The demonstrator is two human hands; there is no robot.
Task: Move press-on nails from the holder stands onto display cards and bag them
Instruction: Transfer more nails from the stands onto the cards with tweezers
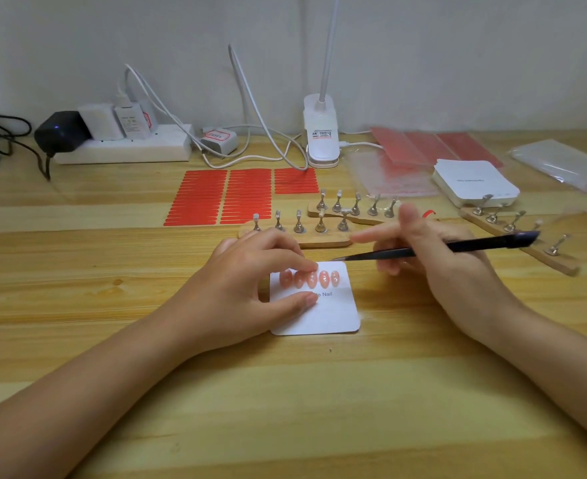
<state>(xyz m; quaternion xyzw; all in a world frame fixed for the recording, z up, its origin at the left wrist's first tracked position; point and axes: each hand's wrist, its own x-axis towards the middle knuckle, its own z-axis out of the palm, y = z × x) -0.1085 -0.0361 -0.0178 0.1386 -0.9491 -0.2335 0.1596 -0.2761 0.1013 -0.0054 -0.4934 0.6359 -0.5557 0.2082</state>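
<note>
White rounded-corner card (323, 312) flat on wood-grain bench (112, 271); five glossy pink oval nails (324, 279) in a row across its top, long axes pointing away. Left hand (250, 288) presses card, fingertip on a nail; right hand (433, 250) grips slim black tweezers (457, 247), tip leftward over card's top edge

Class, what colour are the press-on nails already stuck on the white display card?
The press-on nails are glossy peachy pink with small pale spots, best seen in the head view.
</note>
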